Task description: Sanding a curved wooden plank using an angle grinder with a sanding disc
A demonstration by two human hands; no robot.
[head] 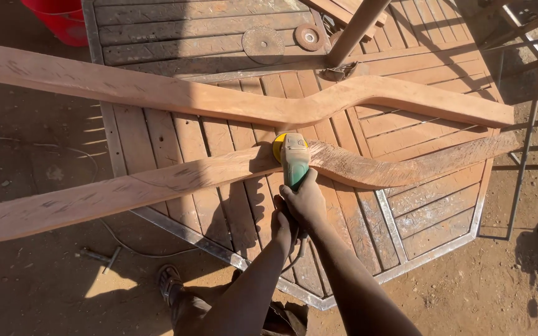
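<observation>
Slatted octagonal table point(443, 211) fills frame. Two curved timbers across it: far timber point(175, 93) toward 12 o'clock, near timber point(126, 190) centre. Green grinder point(294, 160) sits on near timber's bend. Right hand point(306, 200) grasps its body; left hand point(283, 225) clenched just behind at 6 o'clock

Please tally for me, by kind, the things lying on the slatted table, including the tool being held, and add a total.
Curved wooden pieces: 2, the far one and the near one
Round discs: 2, a large and a small
Green power grinder: 1, gripped by the right hand and the left hand
Total: 5
</observation>
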